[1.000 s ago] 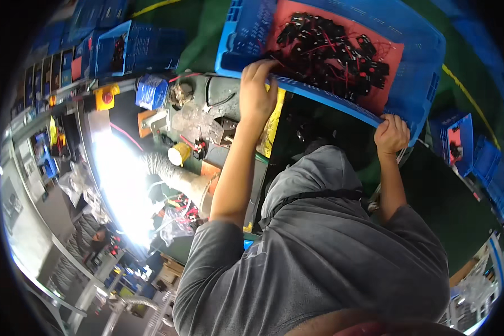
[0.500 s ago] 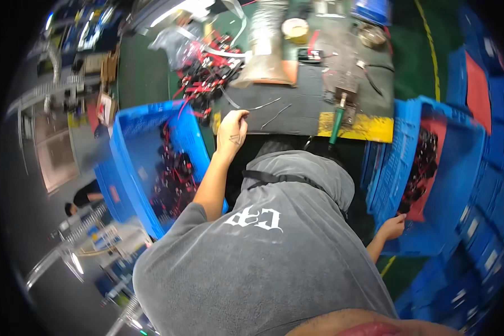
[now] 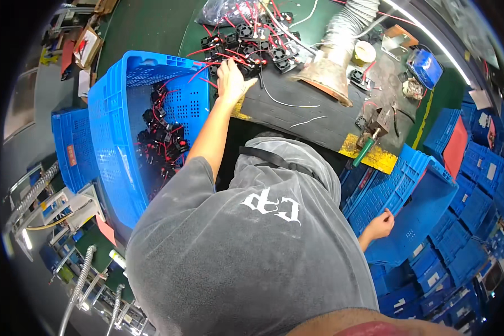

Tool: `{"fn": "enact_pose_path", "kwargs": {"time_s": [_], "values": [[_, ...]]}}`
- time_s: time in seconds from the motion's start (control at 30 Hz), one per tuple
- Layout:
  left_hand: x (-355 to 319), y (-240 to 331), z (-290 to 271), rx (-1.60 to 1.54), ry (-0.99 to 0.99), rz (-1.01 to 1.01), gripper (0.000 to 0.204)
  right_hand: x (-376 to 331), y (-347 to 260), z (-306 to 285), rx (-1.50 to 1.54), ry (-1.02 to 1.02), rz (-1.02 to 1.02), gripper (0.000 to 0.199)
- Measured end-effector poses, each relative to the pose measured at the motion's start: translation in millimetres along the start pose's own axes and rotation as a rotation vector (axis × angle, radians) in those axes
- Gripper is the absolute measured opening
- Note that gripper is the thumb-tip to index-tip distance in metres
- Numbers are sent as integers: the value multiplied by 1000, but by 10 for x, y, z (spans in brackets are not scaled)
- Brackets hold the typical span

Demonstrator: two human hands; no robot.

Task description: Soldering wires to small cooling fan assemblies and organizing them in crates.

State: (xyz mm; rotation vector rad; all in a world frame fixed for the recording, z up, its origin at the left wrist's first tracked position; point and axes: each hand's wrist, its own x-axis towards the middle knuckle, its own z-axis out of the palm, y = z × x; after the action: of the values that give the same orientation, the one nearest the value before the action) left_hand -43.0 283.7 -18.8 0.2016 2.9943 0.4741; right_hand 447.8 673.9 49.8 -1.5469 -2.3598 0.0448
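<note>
left arm stretched far forward and bare below the short sleeve, left hand (image 3: 231,82) flat, palm down, fingers spread loosely. right arm bent low at the side, right hand (image 3: 378,226) curled, fingers tucked inward.

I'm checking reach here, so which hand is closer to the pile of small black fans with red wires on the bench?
The left hand. It rests at the edge of the fan pile on the bench. The right hand is far off, low on the other side, at the wall of a blue crate.

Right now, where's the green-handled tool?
Head view, right of centre: the green-handled tool lies on the yellow strip at the bench edge, just above the empty blue crate.
</note>
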Motion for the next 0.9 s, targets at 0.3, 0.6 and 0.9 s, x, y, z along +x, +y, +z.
{"fn": "enact_pose_path", "kwargs": {"time_s": [0.3,0.6,0.9], "values": [[248,5,266,123,8,-89,122,-530,-866,-32,25,-145,-33,25],[430,-82,233,133,-15,-129,115,-519,-1326,46,136,-271,-25,23],[434,-166,289,154,30,-76,99,-818,-1153,439,294,-482,96,23]]}}
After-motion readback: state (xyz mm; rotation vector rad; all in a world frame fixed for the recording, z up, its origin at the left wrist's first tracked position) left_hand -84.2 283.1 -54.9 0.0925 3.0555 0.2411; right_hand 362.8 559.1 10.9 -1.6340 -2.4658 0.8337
